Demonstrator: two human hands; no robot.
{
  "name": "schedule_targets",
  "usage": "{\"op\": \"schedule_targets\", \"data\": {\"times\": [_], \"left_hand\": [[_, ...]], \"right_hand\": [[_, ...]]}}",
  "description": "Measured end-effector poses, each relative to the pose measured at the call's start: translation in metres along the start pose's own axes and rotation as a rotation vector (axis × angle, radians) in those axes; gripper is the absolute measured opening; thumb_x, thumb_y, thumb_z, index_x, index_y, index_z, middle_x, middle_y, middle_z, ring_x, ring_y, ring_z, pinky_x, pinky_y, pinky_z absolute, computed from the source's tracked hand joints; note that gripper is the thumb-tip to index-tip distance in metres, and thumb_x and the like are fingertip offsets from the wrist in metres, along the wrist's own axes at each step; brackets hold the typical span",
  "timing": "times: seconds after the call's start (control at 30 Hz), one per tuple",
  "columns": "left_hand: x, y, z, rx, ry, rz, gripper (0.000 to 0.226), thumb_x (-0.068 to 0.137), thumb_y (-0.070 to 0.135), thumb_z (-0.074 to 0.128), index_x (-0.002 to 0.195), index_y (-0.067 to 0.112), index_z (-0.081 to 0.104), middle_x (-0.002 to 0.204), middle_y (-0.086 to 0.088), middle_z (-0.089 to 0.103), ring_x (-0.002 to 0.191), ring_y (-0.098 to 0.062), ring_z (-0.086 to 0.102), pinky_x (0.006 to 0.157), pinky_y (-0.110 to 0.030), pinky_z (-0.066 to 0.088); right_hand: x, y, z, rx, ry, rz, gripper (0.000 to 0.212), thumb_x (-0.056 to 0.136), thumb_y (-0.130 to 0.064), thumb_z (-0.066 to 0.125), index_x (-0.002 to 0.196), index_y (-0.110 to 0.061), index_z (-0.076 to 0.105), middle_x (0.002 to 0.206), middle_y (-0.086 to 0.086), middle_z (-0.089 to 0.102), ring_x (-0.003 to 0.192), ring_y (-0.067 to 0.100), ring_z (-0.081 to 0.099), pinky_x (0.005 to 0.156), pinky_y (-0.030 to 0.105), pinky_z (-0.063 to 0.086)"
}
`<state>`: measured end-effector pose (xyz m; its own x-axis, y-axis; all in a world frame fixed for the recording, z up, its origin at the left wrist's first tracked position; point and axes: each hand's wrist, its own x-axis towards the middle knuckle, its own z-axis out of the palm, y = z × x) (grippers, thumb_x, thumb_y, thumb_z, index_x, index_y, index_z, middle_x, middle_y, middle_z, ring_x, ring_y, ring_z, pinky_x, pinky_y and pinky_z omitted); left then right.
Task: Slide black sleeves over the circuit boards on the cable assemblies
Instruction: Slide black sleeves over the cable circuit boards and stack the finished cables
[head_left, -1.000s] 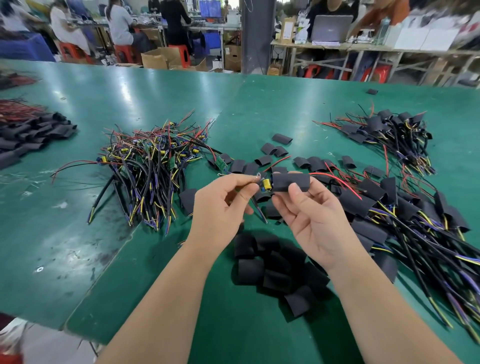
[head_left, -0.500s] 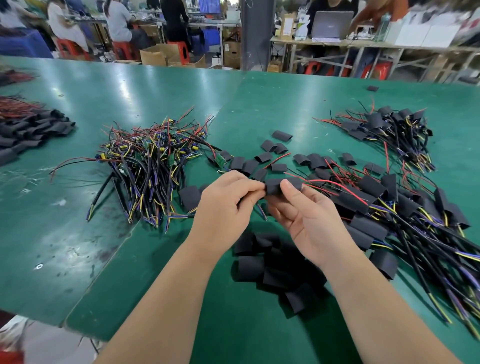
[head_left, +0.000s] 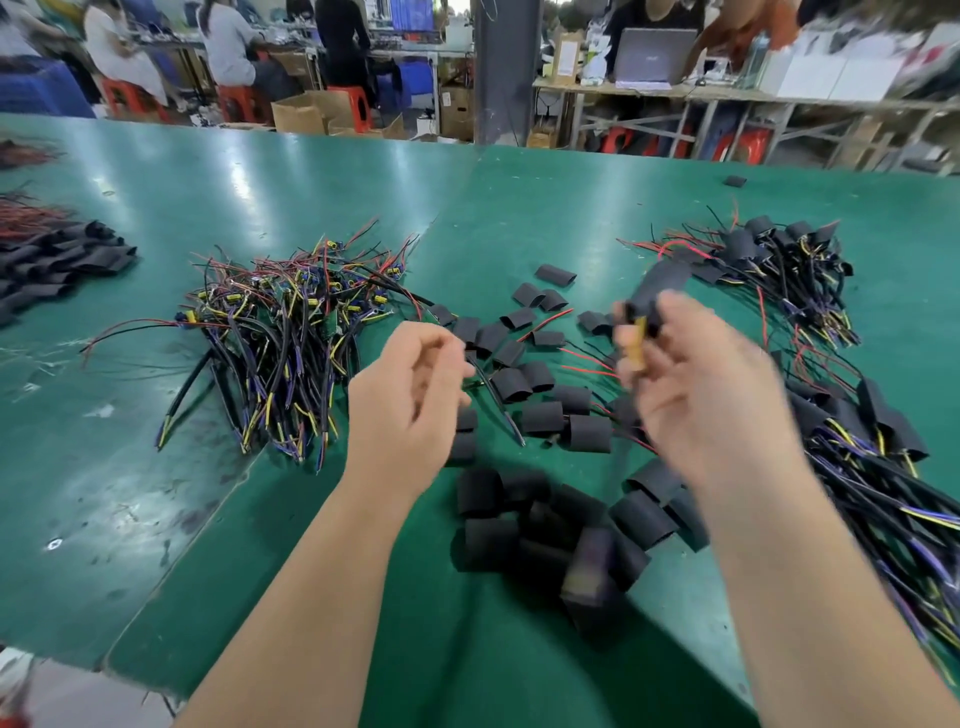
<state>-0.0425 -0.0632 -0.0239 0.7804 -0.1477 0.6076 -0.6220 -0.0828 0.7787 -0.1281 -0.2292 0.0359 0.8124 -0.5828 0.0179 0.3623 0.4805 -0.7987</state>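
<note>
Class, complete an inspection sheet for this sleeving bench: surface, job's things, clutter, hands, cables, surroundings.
Surface: green table, scuffed at the near left.
Job's things: bare cable assemblies heaped left; loose black sleeves heaped near centre; sleeved assemblies piled right.
Clutter: stray sleeve far back; second sleeve pile at the left edge.
Grippers: right hand grips a blurred sleeved piece; left hand curled, hold unclear.
Cables: thin red wires trail among scattered sleeves.
Surroundings: seated people, cardboard boxes, laptop behind.
</note>
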Motion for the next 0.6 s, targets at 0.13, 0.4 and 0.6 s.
{"op": "schedule_targets", "data": {"times": [0.13,0.4,0.6], "left_hand": [[0.009,-0.015,-0.009,0.413,0.091,-0.131,0.009,0.090,0.017,0.052,0.087,0.017,0.060,0.077,0.001,0.063,0.071,-0.018,0.057,0.074,-0.038,0.048],[0.011,-0.031,-0.021,0.991,0.038,-0.437,0.047,0.089,0.026,0.053,0.135,0.018,0.047,0.143,-0.007,0.043,0.132,-0.029,0.032,0.107,-0.043,0.020],[0.017,-0.039,-0.031,1.201,-0.034,-0.511,0.020,0.093,0.037,0.052,0.101,0.028,0.068,0.108,-0.004,0.060,0.111,-0.030,0.045,0.093,-0.042,0.024]], "right_hand": [[0.009,-0.046,-0.027,-0.536,0.125,-0.396,0.013,0.077,-0.028,0.072,0.088,-0.034,0.076,0.075,-0.008,0.071,0.056,0.003,0.057,0.060,0.017,0.049],[0.015,-0.045,-0.070,-1.702,0.415,-0.249,0.040,0.075,-0.025,0.073,0.115,-0.021,0.067,0.115,0.022,0.059,0.112,0.041,0.051,0.099,0.051,0.041],[0.009,-0.018,-0.047,-1.566,0.149,-0.360,0.013,0.083,-0.014,0.067,0.095,-0.016,0.072,0.071,-0.003,0.063,0.072,0.018,0.056,0.073,0.018,0.034]]}}
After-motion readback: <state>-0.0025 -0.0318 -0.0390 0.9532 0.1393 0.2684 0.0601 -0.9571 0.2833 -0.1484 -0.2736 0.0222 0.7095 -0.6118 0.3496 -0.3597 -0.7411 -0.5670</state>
